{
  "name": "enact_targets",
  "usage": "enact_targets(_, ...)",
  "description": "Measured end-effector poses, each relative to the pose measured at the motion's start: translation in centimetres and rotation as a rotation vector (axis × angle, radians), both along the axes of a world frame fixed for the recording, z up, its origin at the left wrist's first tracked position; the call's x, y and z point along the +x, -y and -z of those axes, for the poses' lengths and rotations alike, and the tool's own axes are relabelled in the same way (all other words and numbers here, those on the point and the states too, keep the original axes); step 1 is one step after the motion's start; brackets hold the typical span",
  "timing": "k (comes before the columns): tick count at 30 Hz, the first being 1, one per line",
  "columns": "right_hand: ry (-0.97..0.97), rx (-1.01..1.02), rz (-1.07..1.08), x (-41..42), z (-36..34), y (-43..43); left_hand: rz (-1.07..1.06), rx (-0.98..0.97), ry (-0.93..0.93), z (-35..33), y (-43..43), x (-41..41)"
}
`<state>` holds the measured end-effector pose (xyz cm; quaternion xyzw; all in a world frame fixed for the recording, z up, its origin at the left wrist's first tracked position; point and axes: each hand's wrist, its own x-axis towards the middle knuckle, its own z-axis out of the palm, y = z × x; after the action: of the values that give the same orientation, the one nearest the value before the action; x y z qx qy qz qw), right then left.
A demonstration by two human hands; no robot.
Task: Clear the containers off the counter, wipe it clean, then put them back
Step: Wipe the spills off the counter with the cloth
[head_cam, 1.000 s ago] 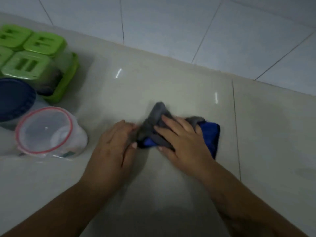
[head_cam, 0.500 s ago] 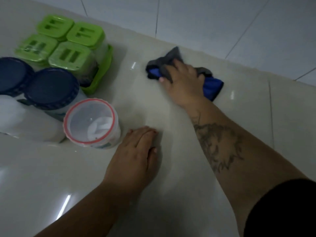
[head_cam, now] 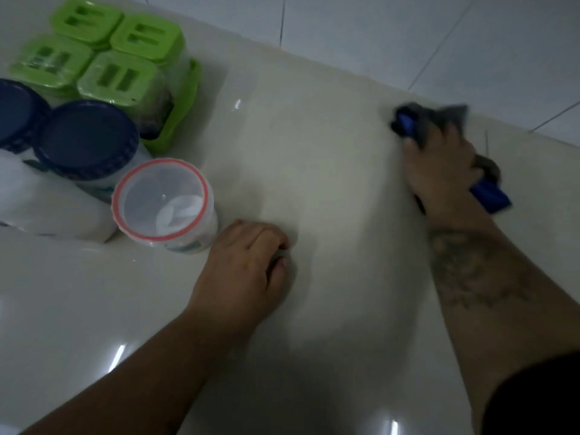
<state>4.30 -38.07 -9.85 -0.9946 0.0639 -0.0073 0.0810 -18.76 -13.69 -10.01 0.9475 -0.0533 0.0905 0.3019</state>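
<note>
My right hand [head_cam: 442, 174] presses a grey and blue cloth [head_cam: 489, 193] flat on the pale counter [head_cam: 314, 158], far right near the wall; the cloth is blurred. My left hand [head_cam: 248, 268] rests on the counter with its fingers curled under, holding nothing, just right of a clear jar with a red-rimmed lid [head_cam: 163, 199]. Left of that stand two white jars with dark blue lids [head_cam: 84, 139]. Behind them sit several green-lidded containers [head_cam: 122, 76] in a green tray [head_cam: 185, 105].
A white tiled wall [head_cam: 408, 36] runs along the back of the counter. A tile joint [head_cam: 486, 142] crosses the counter near the cloth. All the containers crowd the left end.
My right hand has swept the cloth from the middle of the counter to the far right along the wall. My left hand let go of the cloth and now rests with its fingers curled.
</note>
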Motion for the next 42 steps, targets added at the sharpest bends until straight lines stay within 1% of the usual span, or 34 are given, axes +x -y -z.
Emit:
enact_targets(1, -0.01, 0.0, -0.098, 0.0, 0.1, -2.5, 0.0, 0.014, 0.001, 0.0, 0.1, 0.0)
enact_targets(3, -0.024, -0.03, -0.317, -3.5, 0.4, -6.8, -0.01, 0.029, -0.009, -0.1, 0.2, 0.0)
enact_targets(4, -0.018, -0.032, -0.397, -6.6, 0.7, -8.1, -0.024, 0.033, -0.017, -0.3, 0.2, -0.1)
enact_targets(6, 0.022, -0.038, -0.48, -13.8, 0.6, -8.3, -0.034, 0.058, -0.025, -0.7, 0.4, -0.4)
enact_targets(9, 0.003, -0.032, -0.607, -24.5, 0.4, -2.2, 0.026, 0.089, -0.046, -1.0, 0.8, -2.1)
enact_targets(11, -0.047, -0.062, -0.658, -28.5, 0.3, 4.7, 0.007, 0.051, -0.095, -1.0, 2.0, -4.5)
enact_targets(12, -0.065, -0.078, -0.603, -28.8, 0.0, 8.3, 0.0, 0.032, -0.104, -0.9, 3.0, -5.8)
enact_targets(13, -0.08, -0.087, -0.493, -28.2, -0.3, 11.6, 0.01, 0.03, -0.098, -0.7, 4.0, -6.9)
enact_targets(15, -0.075, -0.088, -0.176, -24.3, -0.5, 16.2, 0.077, 0.059, -0.066, -0.3, 5.5, -8.0)
enact_targets(17, -0.032, -0.054, 0.15, -18.4, -0.5, 17.3, 0.088, 0.074, -0.052, -0.2, 5.8, -7.8)
enact_targets(18, -0.018, -0.019, 0.267, -15.4, -0.5, 16.4, 0.069, 0.067, -0.049, -0.4, 5.9, -7.7)
enact_targets(19, -0.014, 0.018, 0.314, -12.7, -0.4, 14.4, 0.041, 0.053, -0.048, -0.6, 6.0, -7.7)
enact_targets(20, -0.013, 0.045, 0.276, -10.8, -0.2, 11.6, 0.009, 0.037, -0.049, -0.8, 6.0, -7.8)
enact_targets(21, -0.016, 0.044, 0.167, -9.8, 0.0, 8.3, -0.026, 0.01, -0.052, -0.9, 6.1, -7.9)
enact_targets(22, -0.023, 0.023, 0.003, -10.1, 0.3, 5.0, -0.07, -0.029, -0.055, -0.9, 6.2, -8.1)
enact_targets(24, -0.014, -0.022, -0.329, -14.7, 0.5, -0.6, -0.183, -0.114, -0.054, -0.9, 5.9, -8.4)
enact_targets(25, 0.002, -0.042, -0.439, -18.4, 0.4, -2.1, -0.218, -0.138, -0.056, -0.8, 5.6, -8.6)
enact_targets(27, -0.008, -0.008, -0.584, -26.4, 0.1, -1.6, -0.193, -0.098, -0.071, -0.6, 4.7, -9.5)
enact_targets(29, -0.066, -0.012, -0.679, -32.0, -0.1, 2.4, -0.097, 0.0, -0.058, -0.5, 3.9, -10.8)
enact_targets(30, -0.075, -0.033, -0.7, -33.0, -0.3, 5.1, -0.066, 0.03, -0.044, -0.5, 3.7, -11.3)
enact_targets(31, -0.068, -0.052, -0.662, -32.6, -0.3, 7.9, -0.054, 0.043, -0.034, -0.5, 3.6, -11.6)
enact_targets(32, -0.077, -0.062, -0.565, -31.3, -0.5, 10.2, -0.051, 0.047, -0.023, -0.5, 3.6, -11.6)
enact_targets(34, -0.095, -0.071, -0.264, -26.5, -0.5, 12.5, -0.053, 0.072, -0.008, -0.3, 3.7, -11.3)
enact_targets(36, -0.067, -0.045, 0.02, -21.0, -0.3, 11.5, -0.061, 0.132, -0.033, 0.1, 3.8, -11.3)
enact_targets(37, -0.052, -0.02, 0.105, -18.2, -0.2, 9.9, -0.09, 0.166, -0.072, 0.2, 3.8, -11.4)
enact_targets(38, -0.05, 0.003, 0.127, -16.0, -0.2, 7.5, -0.129, 0.2, -0.115, 0.3, 3.9, -11.5)
enact_targets(39, -0.048, 0.016, 0.082, -14.7, -0.1, 4.7, -0.166, 0.23, -0.154, 0.3, 4.0, -11.7)
enact_targets(41, -0.048, -0.001, -0.13, -14.6, 0.1, -1.2, -0.221, 0.254, -0.209, 0.6, 4.2, -12.0)
enact_targets(42, -0.035, -0.024, -0.26, -16.2, 0.2, -3.9, -0.25, 0.253, -0.226, 0.6, 4.2, -12.0)
